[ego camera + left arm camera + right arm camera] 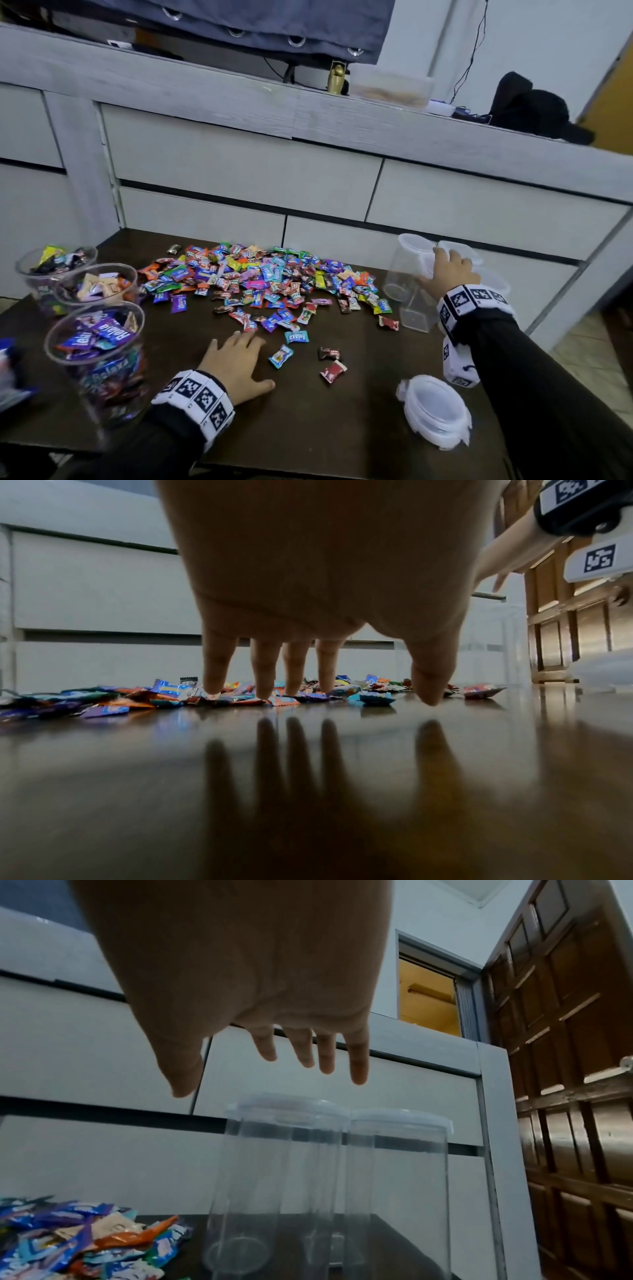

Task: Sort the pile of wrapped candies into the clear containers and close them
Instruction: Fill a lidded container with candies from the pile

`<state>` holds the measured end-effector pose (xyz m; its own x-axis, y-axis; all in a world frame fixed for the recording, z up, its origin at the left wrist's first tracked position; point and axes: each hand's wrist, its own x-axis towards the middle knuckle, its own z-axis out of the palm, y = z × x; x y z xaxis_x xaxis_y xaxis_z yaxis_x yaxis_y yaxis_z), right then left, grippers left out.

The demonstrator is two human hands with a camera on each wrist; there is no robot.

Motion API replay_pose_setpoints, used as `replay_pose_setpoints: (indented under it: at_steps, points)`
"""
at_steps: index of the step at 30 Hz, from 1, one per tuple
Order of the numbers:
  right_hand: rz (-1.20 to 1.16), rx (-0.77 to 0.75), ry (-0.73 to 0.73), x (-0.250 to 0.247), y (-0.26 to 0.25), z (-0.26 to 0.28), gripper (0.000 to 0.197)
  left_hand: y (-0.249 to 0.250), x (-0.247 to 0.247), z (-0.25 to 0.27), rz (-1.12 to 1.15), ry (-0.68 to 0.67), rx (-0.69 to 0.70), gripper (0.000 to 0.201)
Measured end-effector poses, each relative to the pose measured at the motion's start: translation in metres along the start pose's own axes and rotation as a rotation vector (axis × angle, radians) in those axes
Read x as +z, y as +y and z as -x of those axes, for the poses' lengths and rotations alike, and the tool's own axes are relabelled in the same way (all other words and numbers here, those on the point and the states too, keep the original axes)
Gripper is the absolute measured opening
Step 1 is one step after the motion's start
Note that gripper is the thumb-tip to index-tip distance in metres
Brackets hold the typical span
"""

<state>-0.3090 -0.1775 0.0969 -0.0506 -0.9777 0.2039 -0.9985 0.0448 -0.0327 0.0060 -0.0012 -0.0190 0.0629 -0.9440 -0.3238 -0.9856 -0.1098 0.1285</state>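
Three open jars (96, 346) part-filled at left, big candy pile (260, 277) unsorted. Left hand (236, 363) flat, fingers spread; right hand (445, 270) open above lidded empty containers (329, 1177).

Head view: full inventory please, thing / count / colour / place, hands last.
candy pile: many, mixed colours, middle of table
stray candies: a few, red, brown, blue, near side of pile
filled containers: three, clear, open, holding candies, table's left edge
empty containers: several, clear, exact count unclear, table's right far corner, at least two lidded
loose lid: one, white, table's near right
table: one, dark brown
cabinet: one, pale grey, behind table
black item: one, on cabinet top, right
left hand: fingers spread, fingertips at pile's near edge
right hand: open, over the empty containers; contact unclear
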Motion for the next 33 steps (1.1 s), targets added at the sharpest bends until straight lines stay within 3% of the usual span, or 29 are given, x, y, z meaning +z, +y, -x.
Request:
replay_pose_setpoints:
  at_steps: [3,6,10,18,22,27,33]
  points:
    - [0.067,0.032,-0.047,0.012,0.001,-0.010,0.084,-0.004,0.000,-0.003,0.014,-0.048,-0.029,0.085]
    - [0.133,0.062,-0.072,0.022,-0.002,-0.016,0.075,-0.006,0.003,-0.005,0.022,-0.058,-0.029,0.086]
    - [0.072,0.055,0.054,0.029,-0.008,-0.012,0.070,-0.007,0.004,-0.005,0.034,-0.055,-0.025,0.085]
    - [-0.070,-0.061,0.093,0.028,-0.022,0.000,0.067,-0.006,0.002,-0.005,0.046,-0.068,-0.032,0.085]
    - [-0.260,-0.289,0.090,0.002,-0.030,0.009,0.059,-0.006,0.001,-0.006,0.053,-0.071,-0.029,0.086]
    - [-0.431,-0.608,-0.101,-0.042,-0.064,0.052,0.051,-0.007,0.000,-0.006,0.038,-0.063,-0.027,0.086]
    - [-0.503,-0.873,-0.209,-0.037,-0.094,0.116,0.050,-0.010,-0.001,-0.005,0.060,-0.034,0.000,0.093]
